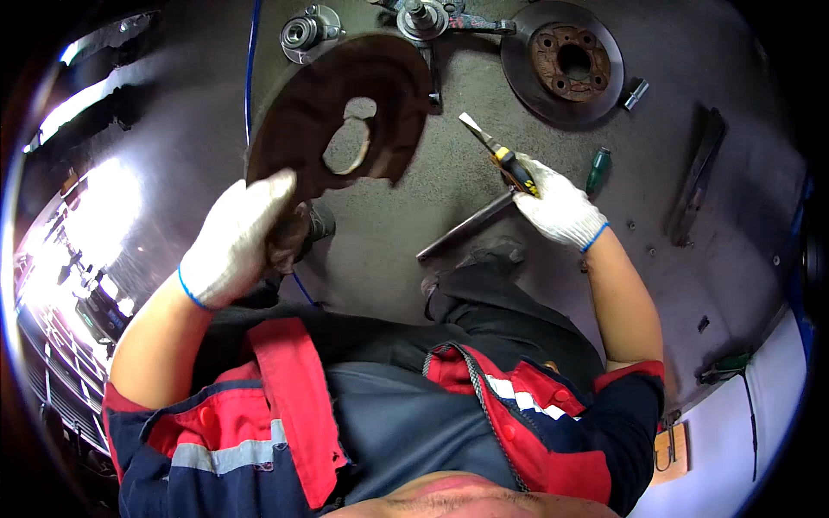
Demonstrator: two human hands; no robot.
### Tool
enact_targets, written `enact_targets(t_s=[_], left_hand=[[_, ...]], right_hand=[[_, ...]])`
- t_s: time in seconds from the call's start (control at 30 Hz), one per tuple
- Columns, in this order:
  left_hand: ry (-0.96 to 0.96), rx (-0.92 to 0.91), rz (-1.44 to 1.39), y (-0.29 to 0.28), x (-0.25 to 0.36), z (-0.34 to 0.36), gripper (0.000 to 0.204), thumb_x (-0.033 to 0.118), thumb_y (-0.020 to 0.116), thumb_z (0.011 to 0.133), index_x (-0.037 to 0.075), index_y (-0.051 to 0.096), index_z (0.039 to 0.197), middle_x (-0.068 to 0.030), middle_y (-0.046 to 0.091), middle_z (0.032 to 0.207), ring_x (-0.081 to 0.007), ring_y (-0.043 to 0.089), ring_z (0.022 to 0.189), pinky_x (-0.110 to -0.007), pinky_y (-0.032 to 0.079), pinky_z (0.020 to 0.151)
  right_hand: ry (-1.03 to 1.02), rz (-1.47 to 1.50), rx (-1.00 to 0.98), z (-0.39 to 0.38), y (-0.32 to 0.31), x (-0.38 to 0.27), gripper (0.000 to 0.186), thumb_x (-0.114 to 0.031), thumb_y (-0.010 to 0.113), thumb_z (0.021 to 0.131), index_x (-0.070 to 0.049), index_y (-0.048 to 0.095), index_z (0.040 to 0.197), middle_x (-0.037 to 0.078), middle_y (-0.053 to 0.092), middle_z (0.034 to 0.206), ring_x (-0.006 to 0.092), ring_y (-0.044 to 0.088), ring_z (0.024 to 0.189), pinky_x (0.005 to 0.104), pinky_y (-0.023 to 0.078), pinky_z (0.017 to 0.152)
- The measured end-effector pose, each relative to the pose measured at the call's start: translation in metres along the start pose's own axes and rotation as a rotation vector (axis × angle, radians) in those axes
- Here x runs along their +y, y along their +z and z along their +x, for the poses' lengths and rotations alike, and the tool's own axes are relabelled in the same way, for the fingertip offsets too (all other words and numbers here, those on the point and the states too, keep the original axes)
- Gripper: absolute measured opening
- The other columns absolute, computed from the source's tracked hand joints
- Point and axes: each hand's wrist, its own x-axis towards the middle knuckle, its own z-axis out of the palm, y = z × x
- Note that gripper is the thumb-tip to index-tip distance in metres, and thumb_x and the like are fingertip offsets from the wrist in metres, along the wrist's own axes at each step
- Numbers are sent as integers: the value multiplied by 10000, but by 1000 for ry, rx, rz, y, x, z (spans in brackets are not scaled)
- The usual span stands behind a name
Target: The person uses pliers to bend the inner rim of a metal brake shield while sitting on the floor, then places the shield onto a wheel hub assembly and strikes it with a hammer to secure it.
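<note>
My left hand (233, 242), in a white glove with blue cuff, grips a rusty brown curved metal shield (302, 121) by its lower left part; the plate is raised and has an irregular hole in its middle. In my gloved right hand (557, 207) is a flat-bladed screwdriver (509, 164) with a black and yellow handle, its blade pointing up toward the left. A long steel bar (462, 226) lies just below that hand, and a green-handled tool (598, 169) lies to its right.
Along the back are a wheel hub (300, 34), a larger steering knuckle assembly (423, 22), a brake disc (518, 60) and a steel socket (636, 95). A dark bracket (699, 173) lies at the right among small nuts. A blue hose (253, 52) runs at the left.
</note>
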Motion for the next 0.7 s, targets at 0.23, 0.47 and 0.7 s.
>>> enact_targets(t_s=[0.23, 0.47, 0.7], left_hand=[[55, -319, -635, 26, 16, 3, 392, 456, 455, 1082, 89, 500, 952, -104, 459, 634, -222, 396, 475, -372, 344, 457], [7, -439, -603, 31, 8, -1, 403, 419, 505, 1068, 28, 603, 1064, -169, 546, 689, -303, 502, 512, -441, 417, 473], [-44, -630, -498, 29, 1, -2, 444, 460, 597, 1016, 18, 626, 1040, -185, 616, 764, -306, 581, 602, -444, 488, 536]], right_hand=[[7, 495, 465, -55, -7, 22, 601, -236, 714, 941, -3, 485, 1446, 200, 646, 1241, 284, 663, 1116, 386, 528, 985], [-294, 1048, 569, -75, -1, 57, 442, -153, 596, 1036, 6, 482, 1433, 121, 633, 1274, 196, 650, 1105, 334, 565, 915], [-606, 54, 701, -97, -11, 35, 422, -139, 678, 934, -5, 564, 1318, 164, 670, 1195, 318, 695, 1025, 413, 582, 884]])
